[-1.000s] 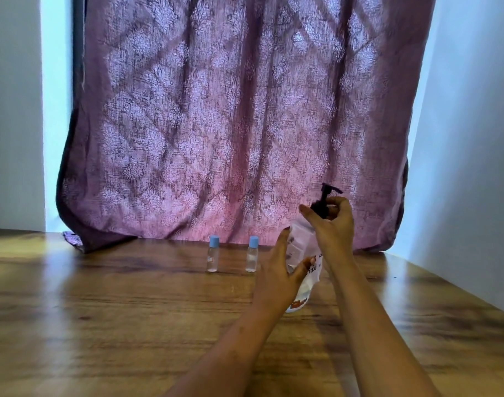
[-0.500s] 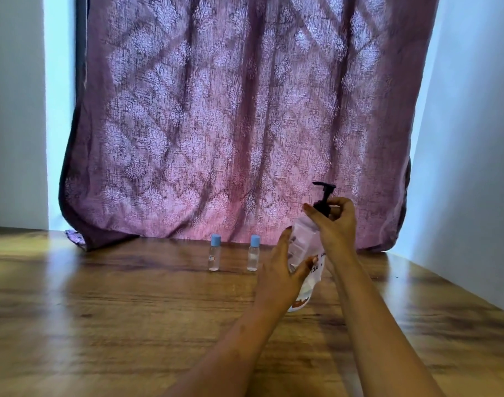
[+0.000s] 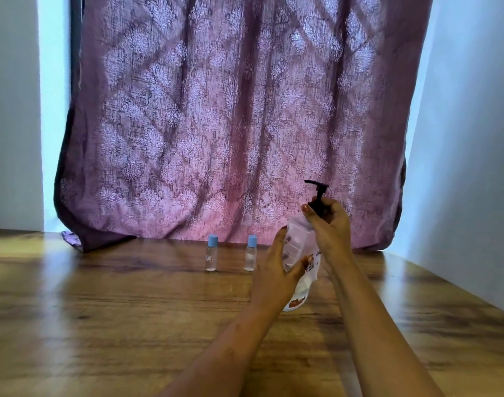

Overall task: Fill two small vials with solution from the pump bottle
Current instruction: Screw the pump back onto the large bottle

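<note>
One: Vials, position?
Two: First vial (image 3: 211, 253) and second vial (image 3: 250, 253) stand upright on the wooden table (image 3: 101, 325), centre of the frame, near each other but apart. Both are clear with blue caps on. The first vial carries a small label. They sit just in front of the hem of the purple curtain (image 3: 230, 110).
One: Pump bottle?
Two: Pump bottle (image 3: 298, 245) is right of centre, just to the right of the second vial. It is tilted, top away from the camera, base towards it. Clear body, printed label; the print is too blurred to read. Whether the base touches the table, cannot tell. The black pump head (image 3: 318, 193) stands up above the fingers, nozzle pointing to the left of the frame.
One: Hands?
Two: Left hand (image 3: 276, 273) grips the bottle's body, thumb across the front, fingers wrapped behind. Right hand (image 3: 329, 227) is curled round the black collar below the pump head, fingertips pinching it.
One: Surroundings?
Two: Pale wall (image 3: 474, 138) at the right edge.
</note>
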Available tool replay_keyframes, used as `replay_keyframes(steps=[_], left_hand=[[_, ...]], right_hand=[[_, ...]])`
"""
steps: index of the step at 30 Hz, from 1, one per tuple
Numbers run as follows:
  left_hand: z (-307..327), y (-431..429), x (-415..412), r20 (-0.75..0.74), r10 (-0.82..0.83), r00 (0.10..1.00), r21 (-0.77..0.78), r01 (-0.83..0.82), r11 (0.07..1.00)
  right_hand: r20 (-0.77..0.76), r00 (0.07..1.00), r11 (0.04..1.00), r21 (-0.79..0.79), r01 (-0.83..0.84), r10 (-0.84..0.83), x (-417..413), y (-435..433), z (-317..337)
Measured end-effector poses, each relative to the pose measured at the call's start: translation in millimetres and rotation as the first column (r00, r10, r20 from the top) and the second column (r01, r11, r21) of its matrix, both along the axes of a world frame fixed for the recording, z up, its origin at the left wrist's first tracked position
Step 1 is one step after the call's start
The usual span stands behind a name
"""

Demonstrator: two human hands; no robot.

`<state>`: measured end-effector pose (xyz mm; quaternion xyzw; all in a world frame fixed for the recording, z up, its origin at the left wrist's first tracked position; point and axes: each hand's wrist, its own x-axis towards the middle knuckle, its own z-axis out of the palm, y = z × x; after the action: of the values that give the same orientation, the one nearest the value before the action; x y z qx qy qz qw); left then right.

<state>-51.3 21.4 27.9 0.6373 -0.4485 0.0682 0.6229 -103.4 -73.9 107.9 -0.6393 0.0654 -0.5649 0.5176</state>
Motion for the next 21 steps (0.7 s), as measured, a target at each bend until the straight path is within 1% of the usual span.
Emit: replay_keyframes(steps=[3,6,7,8,9,11,12,13,14,16,18,19,21], left_hand=[[-0.6,-0.7,-0.5,0.022,0.015,1.0,-0.003,-0.015,1.0],[-0.4,-0.3,-1.0,-0.002,0.011,1.0,-0.02,-0.011,1.0],[-0.4,-0.4,-1.2,-0.018,0.001,1.0,-0.031,-0.002,1.0],[-0.1,0.1,-1.7,-0.039,-0.009,0.999,-0.041,0.007,0.999],[-0.1,0.4,-1.9,-0.056,-0.008,0.998,-0.047,0.006,0.999],[-0.3,1.0,-0.4,-0.062,0.037,0.997,-0.019,-0.039,0.999],[-0.7,0.7,0.6,-0.064,0.07,0.996,0.024,-0.068,0.997],[-1.7,1.2,2.6,-0.08,0.092,0.993,0.072,-0.087,0.994],[-2.5,1.6,4.1,-0.128,0.083,0.988,0.101,-0.07,0.992],[-5.6,2.5,6.8,-0.273,-0.028,0.962,0.054,0.044,0.998],[-7.6,3.8,8.3,-0.383,-0.178,0.907,0.014,0.198,0.98],[-8.4,4.7,8.2,-0.431,-0.272,0.86,-0.01,0.297,0.955],[-12.0,3.9,5.9,-0.498,-0.442,0.746,-0.073,0.472,0.879]], right_hand=[[0.006,0.998,0.998,-0.02,0.056,-0.056,1.7,4.3,-1.5],[0.038,0.991,0.989,-0.069,0.128,-0.125,0.3,10.2,-3.5],[0.037,0.992,0.988,-0.087,0.127,-0.125,-0.5,13.3,-3.5],[0.011,0.992,0.986,-0.111,0.125,-0.125,-0.4,15.3,-4.2],[-0.051,0.986,0.977,-0.156,0.148,-0.157,0.3,17.9,-5.6],[-0.245,0.922,0.927,-0.303,0.222,-0.301,3.2,24.9,-11.2],[-0.308,0.885,0.906,-0.351,0.237,-0.35,4.4,28.6,-15.7],[-0.339,0.861,0.894,-0.373,0.248,-0.379,6.3,33.3,-20.2],[-0.352,0.843,0.886,-0.378,0.268,-0.406,7.7,37.4,-25.0],[-0.374,0.783,0.851,-0.386,0.356,-0.497,8.0,41.4,-34.6],[-0.408,0.698,0.803,-0.395,0.447,-0.589,4.8,42.5,-42.2],[-0.419,0.679,0.796,-0.376,0.475,-0.603,2.6,41.0,-45.6],[-0.399,0.713,0.817,-0.292,0.497,-0.577,-4.7,36.8,-49.5]])
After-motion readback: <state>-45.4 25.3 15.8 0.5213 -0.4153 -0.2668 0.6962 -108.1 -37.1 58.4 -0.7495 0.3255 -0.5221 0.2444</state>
